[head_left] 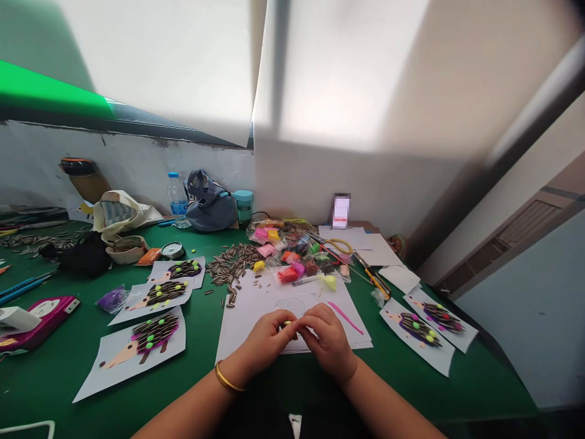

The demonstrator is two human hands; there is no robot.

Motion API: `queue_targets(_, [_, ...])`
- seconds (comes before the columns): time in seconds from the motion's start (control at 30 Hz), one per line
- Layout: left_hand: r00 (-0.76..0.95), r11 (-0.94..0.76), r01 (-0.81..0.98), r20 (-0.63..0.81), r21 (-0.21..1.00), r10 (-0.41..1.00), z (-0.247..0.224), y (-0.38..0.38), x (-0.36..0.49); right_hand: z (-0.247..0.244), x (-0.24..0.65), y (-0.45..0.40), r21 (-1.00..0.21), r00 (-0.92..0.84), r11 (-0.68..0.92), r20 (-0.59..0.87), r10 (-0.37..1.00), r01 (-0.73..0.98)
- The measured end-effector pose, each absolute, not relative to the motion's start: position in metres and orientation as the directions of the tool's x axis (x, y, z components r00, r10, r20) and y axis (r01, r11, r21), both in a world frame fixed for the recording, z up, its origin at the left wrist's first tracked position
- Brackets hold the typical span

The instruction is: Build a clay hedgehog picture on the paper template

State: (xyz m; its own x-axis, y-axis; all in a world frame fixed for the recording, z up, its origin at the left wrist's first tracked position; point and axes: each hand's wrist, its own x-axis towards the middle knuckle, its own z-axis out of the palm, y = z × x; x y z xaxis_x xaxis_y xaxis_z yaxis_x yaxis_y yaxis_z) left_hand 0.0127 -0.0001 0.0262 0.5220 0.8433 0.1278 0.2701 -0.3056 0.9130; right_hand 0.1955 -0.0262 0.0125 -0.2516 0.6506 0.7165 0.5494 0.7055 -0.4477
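My left hand [269,337] and my right hand [328,342] meet over a stack of white paper [247,320], fingertips pinched together. A small yellow piece [287,323], perhaps modelling clay, shows at the left fingers; the right fingertips hide whatever is between them. Just beyond the hands lies a dotted round pattern [290,304] on the paper, partly covered. To the right rests a pink plastic modelling tool [346,318]. A pile of striped sunflower seeds [235,261] spills onto the paper's far left corner.
Hedgehog pictures made with seeds [153,334] lie at left, others [418,329] at right. Bagged coloured clay [287,274], scissors [340,246] and a utility knife [377,283] lie behind the paper. A phone [340,211], bottle [176,198] and bag [210,207] stand near the wall.
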Motion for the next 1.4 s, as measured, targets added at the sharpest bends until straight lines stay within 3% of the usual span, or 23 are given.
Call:
queue_targets(0.67, [0.521,-0.287,0.243,0.125,0.926,0.844,0.030,0.003,0.011,0.008,0.197,-0.023,-0.502,-0.241,0.699,0.696,0.676,0.509])
queue_targets(0.93, [0.502,-0.531,0.447,0.290,0.720,0.815,0.024,-0.003,0.010,0.008,0.195,-0.024,-0.516,-0.221,0.682,0.689,0.690,0.519])
queue_targets(1.03, [0.475,-0.543,0.449,0.325,0.709,0.818,0.022,-0.002,0.008,0.005,0.198,-0.022,-0.580,-0.134,0.633,0.674,0.727,0.513])
queue_targets(1.17, [0.417,-0.516,0.352,0.363,0.781,0.833,0.017,0.004,0.006,-0.001,0.204,-0.017,-0.713,0.005,0.538,0.604,0.797,0.449])
queue_targets(1.4, [0.349,-0.460,0.321,0.348,0.828,0.870,0.008,0.016,0.003,-0.007,0.208,-0.013,-0.798,0.017,0.472,0.515,0.857,0.374])
